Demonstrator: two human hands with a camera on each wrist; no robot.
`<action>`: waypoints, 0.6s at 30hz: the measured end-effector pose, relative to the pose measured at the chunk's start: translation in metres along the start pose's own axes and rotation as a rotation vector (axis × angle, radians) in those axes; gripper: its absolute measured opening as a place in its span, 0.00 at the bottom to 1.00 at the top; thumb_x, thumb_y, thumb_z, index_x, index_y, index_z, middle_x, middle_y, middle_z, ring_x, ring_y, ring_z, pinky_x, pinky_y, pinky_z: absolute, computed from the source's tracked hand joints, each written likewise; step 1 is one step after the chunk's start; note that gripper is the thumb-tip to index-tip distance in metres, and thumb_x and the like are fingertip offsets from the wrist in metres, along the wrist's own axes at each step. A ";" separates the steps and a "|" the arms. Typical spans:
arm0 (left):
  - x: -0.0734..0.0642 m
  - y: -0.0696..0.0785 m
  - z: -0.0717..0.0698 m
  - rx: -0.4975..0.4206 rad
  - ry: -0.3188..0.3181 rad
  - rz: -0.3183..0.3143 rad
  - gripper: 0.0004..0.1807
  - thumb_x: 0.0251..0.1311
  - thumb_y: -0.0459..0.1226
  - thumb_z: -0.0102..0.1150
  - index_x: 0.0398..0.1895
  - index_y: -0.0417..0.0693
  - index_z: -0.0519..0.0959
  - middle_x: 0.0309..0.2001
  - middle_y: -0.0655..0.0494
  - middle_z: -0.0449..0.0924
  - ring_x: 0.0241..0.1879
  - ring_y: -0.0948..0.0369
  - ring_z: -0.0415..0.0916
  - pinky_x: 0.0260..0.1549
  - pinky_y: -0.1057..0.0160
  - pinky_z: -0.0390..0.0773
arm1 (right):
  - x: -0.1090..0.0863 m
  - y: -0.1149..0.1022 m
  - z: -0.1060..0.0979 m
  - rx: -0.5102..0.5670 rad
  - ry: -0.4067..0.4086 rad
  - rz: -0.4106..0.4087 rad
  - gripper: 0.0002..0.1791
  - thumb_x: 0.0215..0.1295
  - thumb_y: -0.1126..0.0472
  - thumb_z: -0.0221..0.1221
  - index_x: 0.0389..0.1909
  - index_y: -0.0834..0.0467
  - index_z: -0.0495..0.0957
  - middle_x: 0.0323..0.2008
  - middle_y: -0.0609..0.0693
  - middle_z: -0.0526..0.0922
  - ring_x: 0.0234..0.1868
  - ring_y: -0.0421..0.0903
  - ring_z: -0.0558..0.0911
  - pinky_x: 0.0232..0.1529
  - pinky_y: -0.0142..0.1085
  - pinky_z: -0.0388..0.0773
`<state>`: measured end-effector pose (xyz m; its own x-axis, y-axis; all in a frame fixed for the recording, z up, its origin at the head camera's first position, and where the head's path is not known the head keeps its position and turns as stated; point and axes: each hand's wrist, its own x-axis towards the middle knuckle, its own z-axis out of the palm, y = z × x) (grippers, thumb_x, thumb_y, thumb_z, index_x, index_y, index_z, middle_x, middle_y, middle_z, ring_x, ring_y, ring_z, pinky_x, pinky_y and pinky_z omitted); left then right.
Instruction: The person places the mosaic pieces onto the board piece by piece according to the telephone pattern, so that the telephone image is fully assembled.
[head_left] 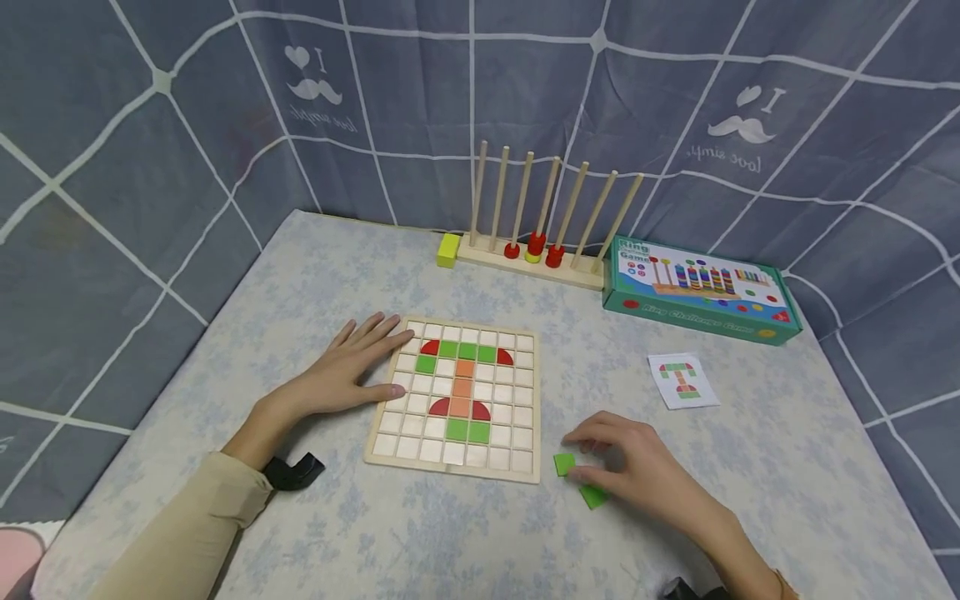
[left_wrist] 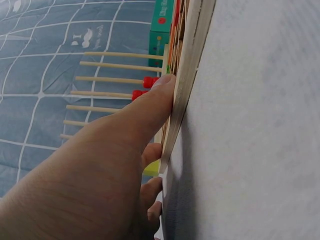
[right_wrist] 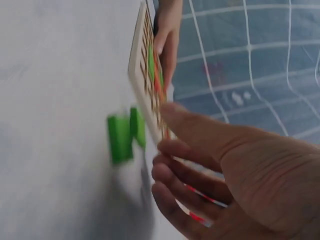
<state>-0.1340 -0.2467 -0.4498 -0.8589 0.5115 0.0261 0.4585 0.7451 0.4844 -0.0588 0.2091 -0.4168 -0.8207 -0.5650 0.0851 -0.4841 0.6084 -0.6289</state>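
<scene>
A wooden grid board (head_left: 454, 477) with pale squares lies on the table, bearing green and orange square tiles and rounded red pieces. My left hand (head_left: 341, 367) lies spread at its left side, thumb (left_wrist: 162, 85) and a fingertip resting on the frame. To the right of the board are two loose green square tiles, a nearer-to-board tile (head_left: 564, 464) and another tile (head_left: 593, 497) partly behind my thumb. Over them hovers my right hand (head_left: 637, 467), fingers loosely bent; in the right wrist view nothing shows between its thumb and fingers, and the green tiles (right_wrist: 119, 140) sit below.
A printed card (head_left: 683, 381) with a similar coloured pattern lies right of the board. Behind stand a wooden peg rack (head_left: 495, 258) with several red rings and one yellow, a yellow block (head_left: 447, 250) and a green game box (head_left: 701, 290). A patterned cloth hangs around the table.
</scene>
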 end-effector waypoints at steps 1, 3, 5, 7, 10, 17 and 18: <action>0.000 0.000 0.000 -0.002 -0.002 0.000 0.49 0.67 0.59 0.66 0.86 0.57 0.55 0.86 0.46 0.45 0.86 0.41 0.35 0.80 0.32 0.33 | -0.005 0.003 -0.002 0.013 -0.014 0.008 0.19 0.59 0.53 0.78 0.51 0.46 0.88 0.46 0.37 0.87 0.40 0.36 0.83 0.42 0.34 0.83; 0.000 0.000 0.000 -0.005 -0.005 0.002 0.49 0.68 0.59 0.66 0.86 0.57 0.55 0.86 0.45 0.44 0.86 0.41 0.35 0.80 0.32 0.33 | -0.013 0.010 -0.005 0.030 -0.043 0.013 0.21 0.57 0.51 0.79 0.51 0.45 0.87 0.47 0.37 0.86 0.40 0.35 0.82 0.42 0.33 0.83; -0.001 0.000 -0.001 -0.003 -0.005 -0.003 0.49 0.68 0.59 0.66 0.86 0.58 0.55 0.87 0.46 0.44 0.86 0.42 0.35 0.80 0.33 0.33 | -0.018 0.014 -0.006 0.047 -0.075 0.018 0.22 0.56 0.50 0.78 0.52 0.43 0.87 0.48 0.36 0.85 0.41 0.35 0.82 0.44 0.32 0.82; -0.001 0.000 -0.002 -0.003 -0.003 -0.005 0.49 0.67 0.58 0.67 0.86 0.58 0.55 0.87 0.47 0.44 0.86 0.42 0.35 0.80 0.33 0.33 | -0.020 0.016 -0.007 0.049 -0.099 0.003 0.21 0.57 0.49 0.78 0.52 0.42 0.87 0.49 0.35 0.84 0.43 0.35 0.82 0.46 0.32 0.82; -0.001 0.001 -0.002 -0.006 -0.001 -0.006 0.49 0.67 0.58 0.67 0.86 0.57 0.56 0.86 0.46 0.45 0.86 0.42 0.35 0.80 0.33 0.33 | -0.022 0.018 -0.008 0.046 -0.121 -0.041 0.18 0.59 0.49 0.77 0.51 0.40 0.87 0.49 0.34 0.84 0.47 0.35 0.82 0.50 0.32 0.83; 0.000 0.002 -0.001 0.007 -0.008 -0.010 0.50 0.68 0.58 0.66 0.86 0.57 0.55 0.87 0.46 0.44 0.86 0.43 0.35 0.80 0.33 0.33 | -0.027 0.020 -0.010 0.009 -0.110 -0.155 0.20 0.54 0.59 0.80 0.47 0.41 0.87 0.47 0.35 0.84 0.46 0.34 0.83 0.47 0.32 0.83; 0.000 0.002 -0.001 0.008 -0.008 -0.010 0.50 0.68 0.58 0.66 0.86 0.57 0.55 0.87 0.46 0.44 0.86 0.42 0.35 0.80 0.33 0.33 | -0.027 0.020 -0.010 0.014 -0.105 -0.166 0.20 0.54 0.61 0.80 0.46 0.42 0.87 0.46 0.35 0.84 0.44 0.34 0.83 0.45 0.31 0.83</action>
<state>-0.1330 -0.2454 -0.4479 -0.8618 0.5070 0.0143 0.4514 0.7538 0.4776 -0.0495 0.2423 -0.4244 -0.6931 -0.7127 0.1080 -0.6055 0.4942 -0.6238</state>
